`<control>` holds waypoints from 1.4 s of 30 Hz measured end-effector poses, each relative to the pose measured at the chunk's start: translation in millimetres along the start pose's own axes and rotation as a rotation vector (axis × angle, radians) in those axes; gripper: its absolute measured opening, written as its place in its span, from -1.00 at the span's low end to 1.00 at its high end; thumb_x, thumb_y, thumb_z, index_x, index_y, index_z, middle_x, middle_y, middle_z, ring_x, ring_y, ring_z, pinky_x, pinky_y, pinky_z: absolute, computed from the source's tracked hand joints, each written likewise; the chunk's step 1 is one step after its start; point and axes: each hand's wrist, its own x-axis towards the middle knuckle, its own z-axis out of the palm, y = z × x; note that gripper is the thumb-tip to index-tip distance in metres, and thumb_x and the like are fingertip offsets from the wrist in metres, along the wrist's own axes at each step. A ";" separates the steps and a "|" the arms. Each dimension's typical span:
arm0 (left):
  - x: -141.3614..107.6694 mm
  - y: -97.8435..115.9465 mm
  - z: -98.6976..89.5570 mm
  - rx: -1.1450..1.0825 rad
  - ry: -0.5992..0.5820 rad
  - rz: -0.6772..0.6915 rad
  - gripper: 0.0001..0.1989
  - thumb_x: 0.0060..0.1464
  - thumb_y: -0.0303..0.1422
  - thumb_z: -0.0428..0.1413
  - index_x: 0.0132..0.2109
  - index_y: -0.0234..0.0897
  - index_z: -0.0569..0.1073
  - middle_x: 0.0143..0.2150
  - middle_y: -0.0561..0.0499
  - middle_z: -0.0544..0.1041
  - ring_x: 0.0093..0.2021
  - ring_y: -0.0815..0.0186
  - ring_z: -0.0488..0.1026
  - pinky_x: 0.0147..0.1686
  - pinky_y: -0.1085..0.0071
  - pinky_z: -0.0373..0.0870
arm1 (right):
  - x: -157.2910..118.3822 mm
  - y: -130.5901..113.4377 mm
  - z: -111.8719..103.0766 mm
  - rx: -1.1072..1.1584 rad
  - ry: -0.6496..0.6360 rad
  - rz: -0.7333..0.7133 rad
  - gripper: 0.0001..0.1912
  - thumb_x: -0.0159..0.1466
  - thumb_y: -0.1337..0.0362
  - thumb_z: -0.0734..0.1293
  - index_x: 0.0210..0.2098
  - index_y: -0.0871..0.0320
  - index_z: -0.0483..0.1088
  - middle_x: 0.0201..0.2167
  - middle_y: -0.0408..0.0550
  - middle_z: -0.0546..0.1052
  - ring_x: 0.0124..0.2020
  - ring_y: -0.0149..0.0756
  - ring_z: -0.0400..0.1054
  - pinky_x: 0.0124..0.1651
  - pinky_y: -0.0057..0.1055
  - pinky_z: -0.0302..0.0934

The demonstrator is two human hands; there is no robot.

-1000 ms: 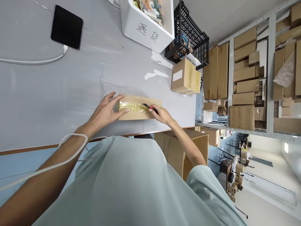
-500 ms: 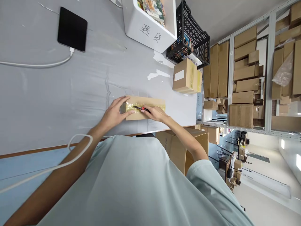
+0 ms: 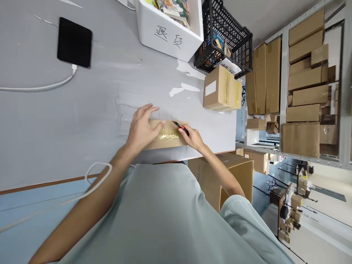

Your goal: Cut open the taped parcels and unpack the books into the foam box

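A small flat cardboard box with shiny yellowish tape along its top lies near the table's front edge. Over its left end is my left hand, fingers stretched out and spread, thumb reaching across the top; whether it presses on the card I cannot tell. My right hand is closed around a black utility knife with a red part. The knife points up and left, its tip above the box's far right part. The underside of the box is out of sight.
A taped carton stands at the table's right end, near a white bin of books and a black crate. Left lies a black tablet on a white cable. Below the edge is an open carton; shelves of boxes stand right.
My right hand has lifted the knife off the tape and moved it right. My left hand has shifted its grip, fingers now spread over the box's left end. The view has shifted slightly.
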 end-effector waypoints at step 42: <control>336.6 -33.9 316.3 -0.103 -0.242 0.030 -0.78 0.32 -0.16 0.20 -0.03 -0.14 0.62 0.04 -0.17 0.69 0.32 -0.05 0.47 0.33 -0.05 0.39 | 82.0 238.2 47.1 0.813 0.111 0.654 -0.29 0.43 -0.54 0.30 -0.35 -0.03 0.35 -0.58 -0.16 0.54 -0.58 -0.21 0.48 -0.49 -0.30 0.43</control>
